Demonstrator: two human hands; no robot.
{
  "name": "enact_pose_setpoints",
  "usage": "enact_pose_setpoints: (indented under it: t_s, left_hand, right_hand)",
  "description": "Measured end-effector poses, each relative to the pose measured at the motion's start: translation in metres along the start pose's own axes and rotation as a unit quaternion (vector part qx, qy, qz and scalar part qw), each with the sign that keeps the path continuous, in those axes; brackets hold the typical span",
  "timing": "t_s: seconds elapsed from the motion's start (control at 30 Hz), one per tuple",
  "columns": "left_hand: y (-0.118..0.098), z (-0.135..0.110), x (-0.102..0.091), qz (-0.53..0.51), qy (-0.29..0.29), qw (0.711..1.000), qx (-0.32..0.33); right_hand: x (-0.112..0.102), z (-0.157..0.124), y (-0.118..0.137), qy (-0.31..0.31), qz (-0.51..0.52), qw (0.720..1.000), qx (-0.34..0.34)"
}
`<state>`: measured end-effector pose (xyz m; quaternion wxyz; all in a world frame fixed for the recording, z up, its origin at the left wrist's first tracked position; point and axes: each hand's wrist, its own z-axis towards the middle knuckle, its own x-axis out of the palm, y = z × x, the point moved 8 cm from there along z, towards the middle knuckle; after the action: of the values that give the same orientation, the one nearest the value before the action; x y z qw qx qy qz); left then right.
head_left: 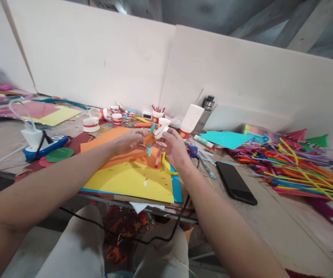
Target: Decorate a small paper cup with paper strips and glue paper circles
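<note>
Because both forearms reach in over the near edge, the person's knees [76, 239] sit at the surface [270, 220], w/ a black cable [147, 242] strung slackly in front, prob. b/c it has length to spare. On top, a yellow sheet [131, 183] overlaps a blue sheet [177, 191], maybe serving as a mat, since paper bits lie scattered on it; an orange sheet [124, 157] lies just beyond.

Above the sheets, approx. mid-view, the L hand [129, 141] is narrow, fingertips on an orange piece [148, 139] w/ blue strips; the R hand [174, 146] pinches a white, red-banded piece [161, 132]. Both pcs sit btwn the hands, prob. so each side gets steadied.

To the R, a phone [236, 183] lies flat, apart from the hands, prob. to keep it out of the way. Behind the R hand, a stack of paper cups [194, 116] leans; a red-and-white cup [157, 117] keeps red sticks [157, 109] upright, presumably so they don't roll. Farthest off, a white board [97, 61] backs the surface.
</note>
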<state>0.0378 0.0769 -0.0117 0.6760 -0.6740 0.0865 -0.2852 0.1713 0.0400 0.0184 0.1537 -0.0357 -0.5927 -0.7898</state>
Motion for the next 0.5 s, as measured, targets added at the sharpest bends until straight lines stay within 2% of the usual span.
enact_pose_setpoints:
  t_s: [0.13,0.23,0.37,0.5]
  left_hand:
    - [0.0,-0.003,0.003,-0.007,0.013,1.0,-0.004]
    - [-0.002,-0.003,0.009,-0.009,0.047,0.999,-0.008]
    - [-0.011,0.0,0.009,-0.028,0.082,0.995,0.05]
    - [-0.015,0.003,0.008,-0.013,0.101,0.991,0.092]
  right_hand:
    - [0.003,-0.001,0.0,0.01,-0.004,1.0,0.005]
    - [0.003,-0.001,0.004,0.004,-0.004,1.0,-0.009]
    - [-0.001,-0.001,0.011,-0.034,-0.045,0.998,-0.04]
    - [-0.001,-0.004,0.019,-0.057,-0.148,0.985,-0.069]
